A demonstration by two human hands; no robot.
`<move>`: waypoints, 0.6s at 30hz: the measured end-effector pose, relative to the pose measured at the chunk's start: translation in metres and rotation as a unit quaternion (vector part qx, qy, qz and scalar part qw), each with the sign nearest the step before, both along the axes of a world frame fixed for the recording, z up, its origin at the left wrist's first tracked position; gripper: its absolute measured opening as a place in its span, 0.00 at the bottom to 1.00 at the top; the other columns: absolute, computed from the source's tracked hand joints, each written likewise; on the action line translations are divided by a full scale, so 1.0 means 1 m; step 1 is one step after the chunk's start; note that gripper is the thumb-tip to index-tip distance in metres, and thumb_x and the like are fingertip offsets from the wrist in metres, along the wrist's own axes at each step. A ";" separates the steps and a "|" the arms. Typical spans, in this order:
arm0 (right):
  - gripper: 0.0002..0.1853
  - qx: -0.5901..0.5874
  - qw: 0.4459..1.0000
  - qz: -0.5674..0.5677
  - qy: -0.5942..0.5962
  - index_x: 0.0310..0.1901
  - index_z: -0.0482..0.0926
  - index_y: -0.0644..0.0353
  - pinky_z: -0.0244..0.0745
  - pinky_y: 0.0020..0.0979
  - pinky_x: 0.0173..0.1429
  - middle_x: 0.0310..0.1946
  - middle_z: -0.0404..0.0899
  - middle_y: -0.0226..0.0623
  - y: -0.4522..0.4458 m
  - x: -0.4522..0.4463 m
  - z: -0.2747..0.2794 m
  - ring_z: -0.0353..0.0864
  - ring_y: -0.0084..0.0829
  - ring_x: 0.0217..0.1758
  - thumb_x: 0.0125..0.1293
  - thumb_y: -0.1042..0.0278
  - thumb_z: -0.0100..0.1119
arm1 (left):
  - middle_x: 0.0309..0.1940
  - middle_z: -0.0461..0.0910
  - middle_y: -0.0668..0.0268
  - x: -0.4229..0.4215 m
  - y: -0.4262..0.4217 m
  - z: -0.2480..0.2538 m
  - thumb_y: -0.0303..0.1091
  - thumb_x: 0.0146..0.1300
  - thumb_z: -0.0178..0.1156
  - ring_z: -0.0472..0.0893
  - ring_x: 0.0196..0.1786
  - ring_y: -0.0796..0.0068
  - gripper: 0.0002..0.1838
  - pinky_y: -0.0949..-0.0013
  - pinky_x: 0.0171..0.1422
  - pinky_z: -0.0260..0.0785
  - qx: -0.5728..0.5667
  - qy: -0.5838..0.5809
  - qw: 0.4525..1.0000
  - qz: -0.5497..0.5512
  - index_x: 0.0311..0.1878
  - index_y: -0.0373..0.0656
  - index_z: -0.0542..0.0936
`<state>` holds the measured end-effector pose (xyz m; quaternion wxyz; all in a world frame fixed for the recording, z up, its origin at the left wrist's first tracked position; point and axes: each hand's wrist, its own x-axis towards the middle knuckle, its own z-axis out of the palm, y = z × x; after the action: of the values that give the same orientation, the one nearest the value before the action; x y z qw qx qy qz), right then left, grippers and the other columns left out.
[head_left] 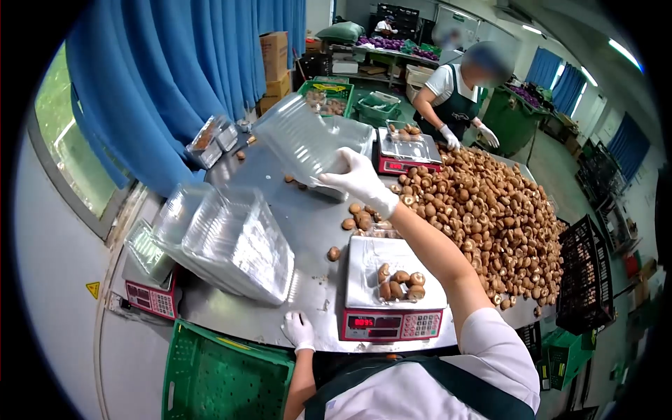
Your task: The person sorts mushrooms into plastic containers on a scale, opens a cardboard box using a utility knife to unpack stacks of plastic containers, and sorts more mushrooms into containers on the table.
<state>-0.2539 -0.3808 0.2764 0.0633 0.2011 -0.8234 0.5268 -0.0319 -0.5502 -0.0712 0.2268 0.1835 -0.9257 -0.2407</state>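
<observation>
Some mushrooms (397, 287) on the scale (361, 264), heap (483, 217) remaining; clear container (290, 133) gripped by right fingers (334, 180), can't tell about left fingers (293, 325).

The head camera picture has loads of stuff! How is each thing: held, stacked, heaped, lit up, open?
Right hand: holding a clear container
Left hand: at the edge of the table
Container stack: nested together
Near scale: display lit, loaded
Far scale: display lit, loaded
Loose mushrooms: heaped
Green crate: open-topped
Blue curtain: hanging
</observation>
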 end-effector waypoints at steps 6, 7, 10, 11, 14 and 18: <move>0.26 -0.008 1.000 0.019 0.004 0.42 0.74 0.69 0.76 0.27 0.42 0.33 0.80 0.43 -0.063 -0.086 -0.026 0.81 0.28 0.35 0.46 0.60 0.68 | 0.36 0.77 0.65 -0.002 0.001 -0.003 0.34 0.55 0.55 0.75 0.41 0.65 0.06 0.57 0.44 0.62 0.025 0.015 0.999 0.025 0.29 0.44 0.78; 0.26 0.005 1.000 0.015 -0.012 0.42 0.74 0.69 0.76 0.27 0.42 0.34 0.80 0.43 -0.072 -0.097 -0.032 0.81 0.28 0.35 0.45 0.60 0.68 | 0.35 0.77 0.66 -0.001 0.003 -0.002 0.34 0.55 0.55 0.75 0.41 0.65 0.05 0.58 0.44 0.62 0.024 0.017 0.999 0.016 0.29 0.45 0.78; 0.27 0.041 0.999 0.013 0.006 0.42 0.74 0.69 0.76 0.28 0.42 0.34 0.80 0.45 -0.094 -0.134 -0.057 0.82 0.31 0.35 0.44 0.58 0.69 | 0.34 0.76 0.66 0.001 0.002 0.000 0.34 0.55 0.55 0.75 0.41 0.65 0.04 0.59 0.43 0.62 0.008 0.018 1.000 0.001 0.29 0.47 0.77; 0.27 0.077 0.997 0.011 0.027 0.43 0.74 0.69 0.76 0.29 0.43 0.35 0.81 0.46 -0.100 -0.143 -0.064 0.82 0.33 0.37 0.44 0.58 0.68 | 0.34 0.76 0.66 0.000 0.002 0.003 0.34 0.55 0.55 0.75 0.41 0.65 0.04 0.59 0.43 0.62 0.000 0.011 1.000 0.002 0.29 0.47 0.77; 0.27 0.142 0.989 0.016 0.028 0.45 0.75 0.66 0.74 0.35 0.49 0.36 0.80 0.51 -0.119 -0.164 -0.087 0.81 0.42 0.41 0.44 0.57 0.67 | 0.34 0.75 0.67 0.001 0.003 0.007 0.33 0.54 0.55 0.75 0.41 0.65 0.03 0.59 0.42 0.61 -0.016 -0.001 1.000 0.004 0.30 0.47 0.77; 0.27 0.247 0.964 0.025 0.097 0.43 0.74 0.66 0.71 0.39 0.51 0.37 0.78 0.54 -0.136 -0.187 -0.121 0.76 0.49 0.43 0.43 0.57 0.67 | 0.33 0.75 0.68 -0.002 0.005 0.004 0.33 0.53 0.55 0.75 0.41 0.66 0.03 0.59 0.40 0.60 -0.015 0.002 1.000 0.003 0.30 0.48 0.76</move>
<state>-0.4405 -0.5169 0.1552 0.0776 0.2810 -0.9127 0.2863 -0.0336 -0.5456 -0.0668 0.2326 0.1827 -0.9281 -0.2264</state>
